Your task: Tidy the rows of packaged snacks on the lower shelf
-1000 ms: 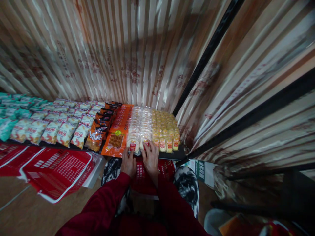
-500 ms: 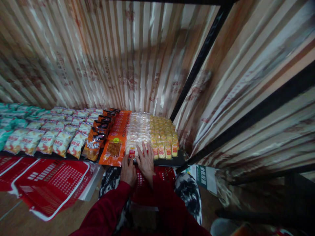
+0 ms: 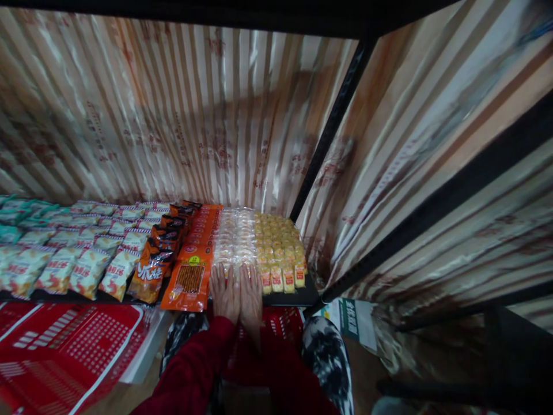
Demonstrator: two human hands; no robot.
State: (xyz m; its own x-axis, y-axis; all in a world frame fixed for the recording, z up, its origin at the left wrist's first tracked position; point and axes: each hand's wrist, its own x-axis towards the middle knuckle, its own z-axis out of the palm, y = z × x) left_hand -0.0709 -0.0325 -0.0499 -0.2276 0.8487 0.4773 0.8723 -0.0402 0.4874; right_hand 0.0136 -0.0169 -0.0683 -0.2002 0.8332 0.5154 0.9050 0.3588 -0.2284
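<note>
Side by side, my left hand and my right hand lie flat, fingers stretched out, against the front of the clear-wrapped white snack packets. Both palms cover the front packets of those rows. Just left of my left hand lies an orange snack bag with a window showing brown sticks. To the right of my right hand stand small yellow-wrapped snacks in tight rows. All of them rest on a black shelf.
Orange-black snack bags, white chip bags and green bags fill the shelf leftward. Red shopping baskets sit below. A black shelf post rises behind, and striped plastic sheeting hangs at the back.
My left hand has moved from the shelf's front edge up onto the white packets, its fingers now straight. My right hand's fingers have come together alongside it. The view has shifted slightly.
</note>
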